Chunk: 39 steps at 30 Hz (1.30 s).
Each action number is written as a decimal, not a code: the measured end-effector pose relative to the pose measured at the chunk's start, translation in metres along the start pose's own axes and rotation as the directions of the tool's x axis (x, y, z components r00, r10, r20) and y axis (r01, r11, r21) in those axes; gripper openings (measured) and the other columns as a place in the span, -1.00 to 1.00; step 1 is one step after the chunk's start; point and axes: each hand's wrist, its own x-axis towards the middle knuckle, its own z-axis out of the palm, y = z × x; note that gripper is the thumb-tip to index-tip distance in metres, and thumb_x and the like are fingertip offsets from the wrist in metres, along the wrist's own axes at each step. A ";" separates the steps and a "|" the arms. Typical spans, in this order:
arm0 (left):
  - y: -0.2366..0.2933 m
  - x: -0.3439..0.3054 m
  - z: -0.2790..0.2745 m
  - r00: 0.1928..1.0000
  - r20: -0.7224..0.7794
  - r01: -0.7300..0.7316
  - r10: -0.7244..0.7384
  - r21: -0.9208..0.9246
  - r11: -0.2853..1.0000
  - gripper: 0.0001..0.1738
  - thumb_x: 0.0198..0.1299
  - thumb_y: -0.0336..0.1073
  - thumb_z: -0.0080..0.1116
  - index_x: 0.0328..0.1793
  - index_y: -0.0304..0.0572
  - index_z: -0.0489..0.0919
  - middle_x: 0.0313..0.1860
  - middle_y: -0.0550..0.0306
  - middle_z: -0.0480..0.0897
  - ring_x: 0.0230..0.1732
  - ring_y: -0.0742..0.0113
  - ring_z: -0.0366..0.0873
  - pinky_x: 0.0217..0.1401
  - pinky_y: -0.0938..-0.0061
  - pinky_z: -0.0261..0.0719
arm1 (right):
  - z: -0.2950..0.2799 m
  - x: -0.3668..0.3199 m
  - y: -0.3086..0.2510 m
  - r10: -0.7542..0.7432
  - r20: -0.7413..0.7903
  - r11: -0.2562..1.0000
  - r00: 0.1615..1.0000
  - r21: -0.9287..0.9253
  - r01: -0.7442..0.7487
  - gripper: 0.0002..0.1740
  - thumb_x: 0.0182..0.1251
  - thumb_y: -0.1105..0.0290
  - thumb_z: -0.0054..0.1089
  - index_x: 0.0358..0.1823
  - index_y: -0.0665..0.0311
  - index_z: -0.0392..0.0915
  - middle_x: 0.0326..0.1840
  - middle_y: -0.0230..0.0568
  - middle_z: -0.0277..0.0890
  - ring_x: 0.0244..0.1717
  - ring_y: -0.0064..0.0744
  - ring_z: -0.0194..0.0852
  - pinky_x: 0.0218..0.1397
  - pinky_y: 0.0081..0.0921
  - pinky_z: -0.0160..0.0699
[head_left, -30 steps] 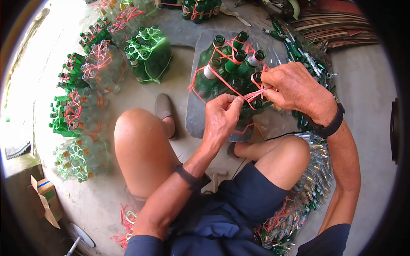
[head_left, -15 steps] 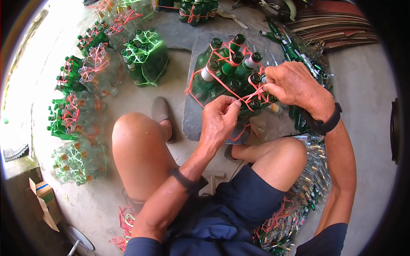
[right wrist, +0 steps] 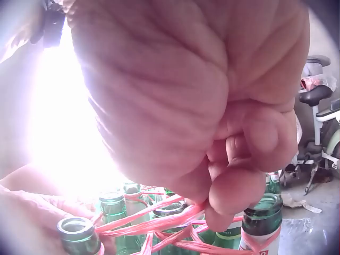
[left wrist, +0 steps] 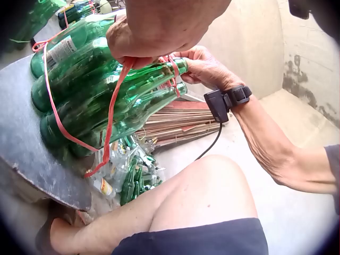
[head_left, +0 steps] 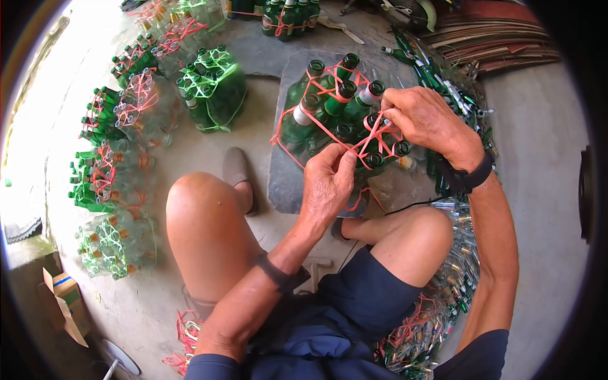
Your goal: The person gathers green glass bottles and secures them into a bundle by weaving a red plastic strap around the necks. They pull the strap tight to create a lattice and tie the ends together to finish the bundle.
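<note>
Several green glass bottles (head_left: 296,131) stand bunched together, with pink plastic twine (head_left: 329,130) looped round their necks and sides. My left hand (head_left: 328,183) pinches the twine between thumb and index finger at the near side of the bunch. On the right, my right hand (head_left: 430,123) holds another stretch of twine in its fingertips above the bottle necks. Strands cross between the two hands over the nearest bottle mouths. From the right wrist view, the twine (right wrist: 154,220) runs taut into curled fingers. A loose twine end (left wrist: 113,114) hangs beside the bottles in the left wrist view.
The bunch stands on a grey slab (head_left: 284,190) between my feet. Bundles tied with green twine (head_left: 218,95) and clear bottles (head_left: 136,168) line the left. Loose bottles (head_left: 465,253) pile up on the right, and flat stacked sheets (head_left: 506,38) lie behind them.
My right hand has moved slightly left and up, drawing its twine over the bottle necks; the gathered strands now cross there. My left hand keeps its pinch at nearly the same spot.
</note>
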 end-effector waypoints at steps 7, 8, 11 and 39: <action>0.000 -0.002 0.003 1.000 -0.022 -0.013 0.013 -0.010 1.000 -0.72 0.63 -0.30 0.19 0.00 -0.43 0.76 -0.41 0.47 0.54 -0.38 0.71 0.33 -0.42 0.60 0.26 | 0.013 0.012 0.008 -0.007 -0.017 0.994 1.000 0.107 0.009 -0.85 0.38 0.37 0.26 -0.22 0.33 0.65 -0.32 0.20 0.69 -0.15 0.36 0.67 -0.11 0.11 0.61; -0.001 -0.003 0.003 0.999 -0.029 -0.023 0.024 0.012 1.000 -0.72 0.63 -0.30 0.18 0.00 -0.43 0.77 -0.41 0.48 0.53 -0.38 0.71 0.32 -0.42 0.60 0.26 | 0.013 0.014 0.008 -0.005 -0.013 0.990 1.000 0.139 0.006 -0.85 0.37 0.38 0.26 -0.23 0.33 0.65 -0.34 0.20 0.68 -0.17 0.36 0.67 -0.12 0.09 0.61; -0.004 -0.003 0.006 0.998 -0.052 -0.038 0.036 -0.044 0.998 -0.71 0.64 -0.30 0.19 -0.02 -0.43 0.77 -0.40 0.51 0.53 -0.37 0.72 0.32 -0.43 0.61 0.24 | 0.012 0.020 0.004 0.080 0.090 0.977 0.993 0.192 -0.096 -0.85 0.35 0.38 0.27 -0.27 0.34 0.66 -0.38 0.20 0.67 -0.21 0.33 0.67 -0.17 0.04 0.62; 0.001 -0.009 -0.022 0.995 -0.084 0.061 -0.057 0.041 0.997 -0.75 0.48 -0.32 0.31 -0.13 -0.41 0.83 -0.48 0.43 0.59 -0.48 0.69 0.37 -0.47 0.61 0.22 | 0.012 -0.022 -0.044 0.318 0.090 0.861 0.944 0.388 -0.327 -0.52 0.38 0.08 0.42 -0.05 0.45 0.68 -0.15 0.23 0.69 0.00 0.20 0.77 0.08 0.01 0.68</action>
